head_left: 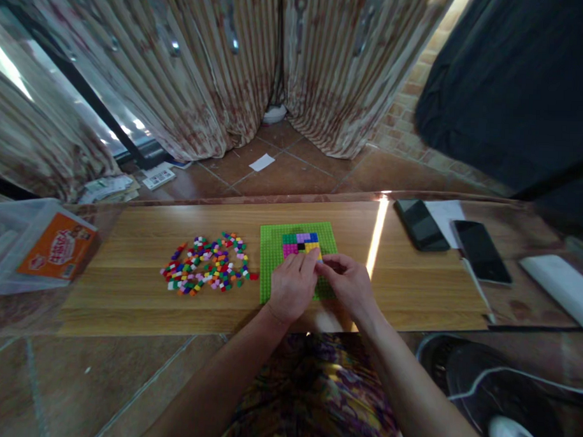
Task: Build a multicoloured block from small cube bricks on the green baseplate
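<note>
A green studded baseplate (267, 259) lies on the wooden board, with a block of small toy bricks (291, 239) on it in green, lilac, blue, magenta, yellow and black. Over the front of that block lies my left hand (293, 285), its fingers close together and bent down onto the bricks; the fingertips are partly hidden. My right hand (350, 283) is at the block's right side, thumb and forefinger pinched together near the yellow bricks. Anything between those fingers is too small to make out. Both hands cover the lower part of the block.
Loose coloured bricks (213, 263) are spread left of the baseplate, a red brick (254, 276) close to its edge. At far left stands a clear plastic box (13, 234) with an orange label. Two dark phones (420, 224) and white paper (445, 214) lie at right.
</note>
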`<state>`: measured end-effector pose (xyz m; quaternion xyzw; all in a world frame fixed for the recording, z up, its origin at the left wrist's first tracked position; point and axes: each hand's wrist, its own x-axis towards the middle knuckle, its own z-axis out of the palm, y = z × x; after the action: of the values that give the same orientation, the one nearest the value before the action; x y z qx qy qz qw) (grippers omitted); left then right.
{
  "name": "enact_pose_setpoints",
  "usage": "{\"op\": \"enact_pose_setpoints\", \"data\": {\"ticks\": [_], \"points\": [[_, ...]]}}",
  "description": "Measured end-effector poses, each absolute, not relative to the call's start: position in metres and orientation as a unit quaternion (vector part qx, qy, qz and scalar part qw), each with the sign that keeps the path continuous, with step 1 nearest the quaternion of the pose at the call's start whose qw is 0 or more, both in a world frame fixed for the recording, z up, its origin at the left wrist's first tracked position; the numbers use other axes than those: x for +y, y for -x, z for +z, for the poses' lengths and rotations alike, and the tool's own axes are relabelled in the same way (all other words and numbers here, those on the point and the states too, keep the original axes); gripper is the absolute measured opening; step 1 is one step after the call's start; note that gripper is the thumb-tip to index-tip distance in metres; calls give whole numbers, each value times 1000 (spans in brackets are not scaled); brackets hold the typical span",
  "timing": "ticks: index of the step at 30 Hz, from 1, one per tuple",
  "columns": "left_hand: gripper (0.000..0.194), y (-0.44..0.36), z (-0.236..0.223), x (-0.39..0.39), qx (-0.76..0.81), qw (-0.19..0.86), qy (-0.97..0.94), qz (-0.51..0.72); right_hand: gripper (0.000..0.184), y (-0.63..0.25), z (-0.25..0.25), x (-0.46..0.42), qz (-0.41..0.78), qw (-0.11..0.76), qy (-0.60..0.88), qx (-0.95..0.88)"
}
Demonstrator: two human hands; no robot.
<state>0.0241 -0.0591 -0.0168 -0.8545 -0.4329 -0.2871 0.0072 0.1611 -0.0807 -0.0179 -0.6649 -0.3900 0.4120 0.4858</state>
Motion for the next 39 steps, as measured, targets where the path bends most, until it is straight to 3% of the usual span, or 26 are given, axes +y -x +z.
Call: {"op": "enact_pose_setpoints", "data": {"ticks": [9, 19, 26, 33, 36, 39], "points": [[31, -26, -21, -58, -436, 12, 852, -292, 31, -160, -17, -76, 463, 480, 669, -328], [33, 16, -19, -79, -482, -86, 813, -315, 46, -160, -13, -92, 465, 515, 661, -286], [21, 87, -32, -72, -557, -62, 779, -280, 38, -167, -15, -103, 435, 563, 651, -264], [13, 90, -30, -62, -539, -85, 798, -257, 31, -164, -18, -104, 428, 576, 640, -275], [15, 84, -19, -66, -522, -132, 791, -290, 27, -164, -15, -106, 396, 574, 653, -296], [17, 72, -4, -74, -505, -246, 765, -314, 19, -157, -5, -110, 340, 567, 644, -384]]}}
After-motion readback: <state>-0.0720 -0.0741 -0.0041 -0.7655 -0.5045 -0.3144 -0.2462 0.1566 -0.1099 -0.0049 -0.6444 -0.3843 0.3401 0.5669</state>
